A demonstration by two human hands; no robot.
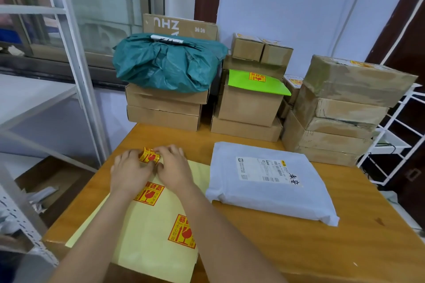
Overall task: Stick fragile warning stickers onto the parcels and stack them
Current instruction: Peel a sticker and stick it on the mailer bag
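Pinching a curled sticker (149, 155) between my left hand (128, 171) and right hand (173, 166), I hold it over the yellow sheet (151, 232), beside the grey parcel (271, 181).

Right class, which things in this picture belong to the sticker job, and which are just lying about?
Job:
hands, left and right
curled sticker
yellow backing sheet
grey mailer bag
green envelope

Lying about:
white shelf frame
wire rack
window

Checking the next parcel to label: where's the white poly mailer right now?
Head view: the white poly mailer lies flat on the wooden table, right of the yellow sticker sheet and both hands, in front of the stacked cardboard boxes.
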